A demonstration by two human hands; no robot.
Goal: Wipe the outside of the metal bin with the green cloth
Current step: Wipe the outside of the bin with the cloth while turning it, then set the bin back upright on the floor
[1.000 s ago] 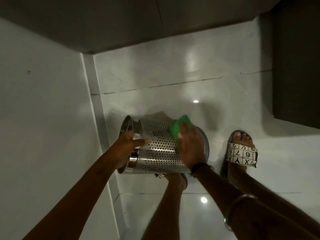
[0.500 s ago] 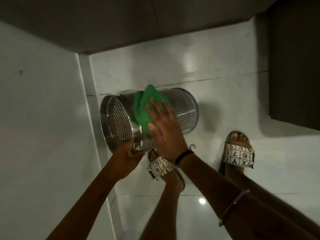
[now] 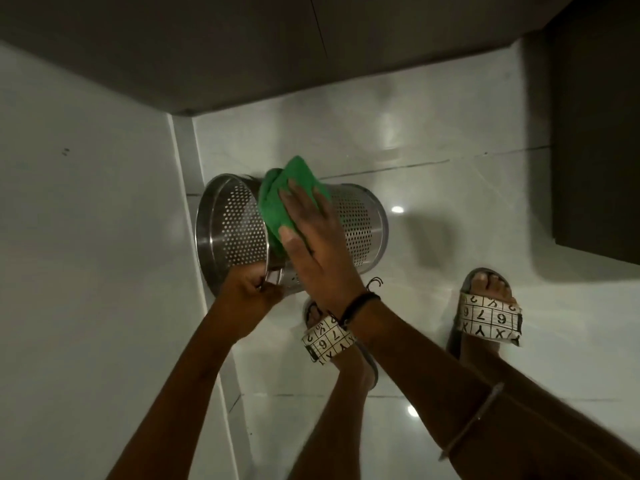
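The perforated metal bin point(image 3: 360, 223) is held on its side above the floor, its open mouth turned left toward me. My left hand point(image 3: 247, 292) grips the bin's lower rim. My right hand point(image 3: 311, 244) lies flat on the bin's upper side and presses the folded green cloth point(image 3: 277, 202) against the metal. The cloth sticks out past my fingertips toward the rim. Part of the bin's wall is hidden under the cloth and hand.
A white wall point(image 3: 86, 271) runs close on the left. Dark cabinets point(image 3: 277, 46) stand behind and at the right point(image 3: 595, 133). My two feet in patterned sandals point(image 3: 490, 315) stand on the glossy tile floor point(image 3: 450, 168) below the bin.
The bin was lifted from beside my feet and turned so that its mouth faces me. My right hand with the cloth slid from the base end toward the rim, and has shifted little since.
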